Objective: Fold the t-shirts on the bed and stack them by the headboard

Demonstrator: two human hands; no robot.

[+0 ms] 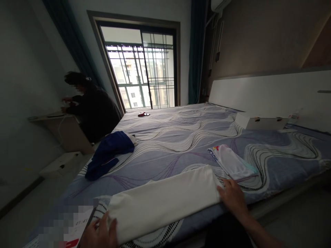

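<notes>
White cloth, a long flat strip at 6 o'clock on bed. Left hand at 7 o'clock has one end between thumb and fingers; right hand at 4 o'clock pinches the other, probably keeping the strip straight. Folded shirt just beside, 4 o'clock; blue garment at 8 o'clock, likely set aside for room.

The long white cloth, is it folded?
Folded: the cloth lies in a narrow strip, left hand at one end, right hand at the other.
</notes>
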